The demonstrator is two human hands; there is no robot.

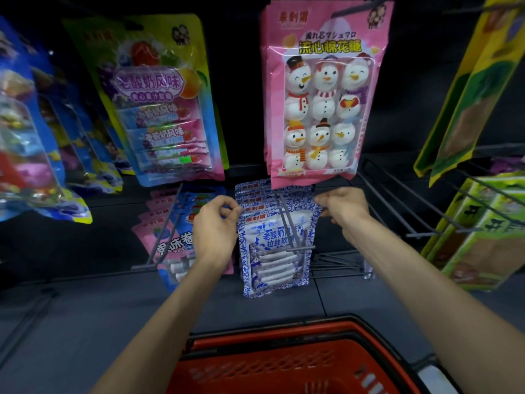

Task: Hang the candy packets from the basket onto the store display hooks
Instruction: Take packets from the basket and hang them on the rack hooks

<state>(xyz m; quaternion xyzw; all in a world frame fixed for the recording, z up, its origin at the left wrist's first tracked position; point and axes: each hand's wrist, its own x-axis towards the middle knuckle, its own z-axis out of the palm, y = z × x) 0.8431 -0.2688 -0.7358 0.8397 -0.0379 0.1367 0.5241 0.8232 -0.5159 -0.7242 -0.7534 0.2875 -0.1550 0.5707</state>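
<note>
A blue-and-white candy packet (272, 251) hangs at the front of a stack of like packets on a grey display hook (295, 240) in the lower middle of the rack. My left hand (216, 223) pinches the packet's top left corner. My right hand (342, 207) pinches its top right corner. The hook's bar runs through the packet's top and its front tip shows over the packet's face. Below, at the bottom edge, the red basket (284, 331) shows only its rim and mesh wall; I see no packets inside it.
Pink snowman marshmallow packets (324, 103) hang just above my hands. Yellow-blue packets (162, 103) hang upper left, pink-blue ones (173, 240) to the left of my left hand. Bare grey hooks (406, 211) jut out on the right, beside green packets (483, 231).
</note>
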